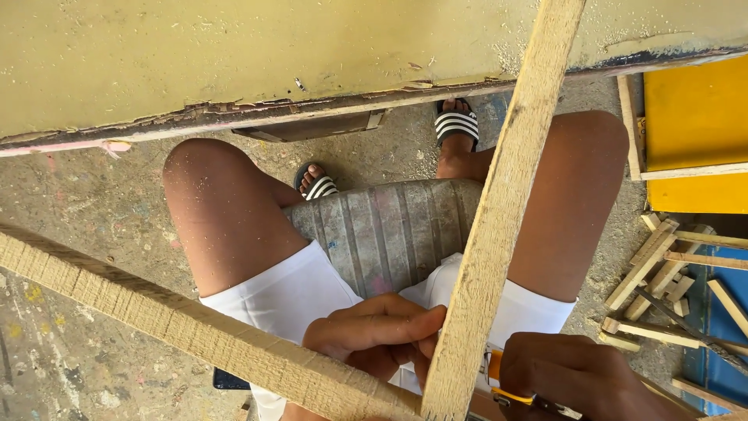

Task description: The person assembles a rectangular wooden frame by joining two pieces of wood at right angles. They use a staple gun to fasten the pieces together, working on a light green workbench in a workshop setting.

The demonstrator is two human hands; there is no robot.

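Note:
I look down at my lap as I sit on a grey ribbed seat (389,230). Two rough wooden battens meet in a corner near my lap. One batten (502,203) runs up and away toward the yellow table edge. The other batten (156,316) runs out to the left. My left hand (374,331) grips the joint where they meet, fingers curled against the upright batten. My right hand (580,378) is closed around a yellow-and-black tool (506,386) just right of the joint; most of the tool is hidden.
A worn yellow tabletop (234,54) spans the top of the view. Several wood offcuts (662,281) lie on the concrete floor at the right, beside a yellow panel (697,132) and a blue surface (728,343). My sandalled feet (456,125) rest under the table.

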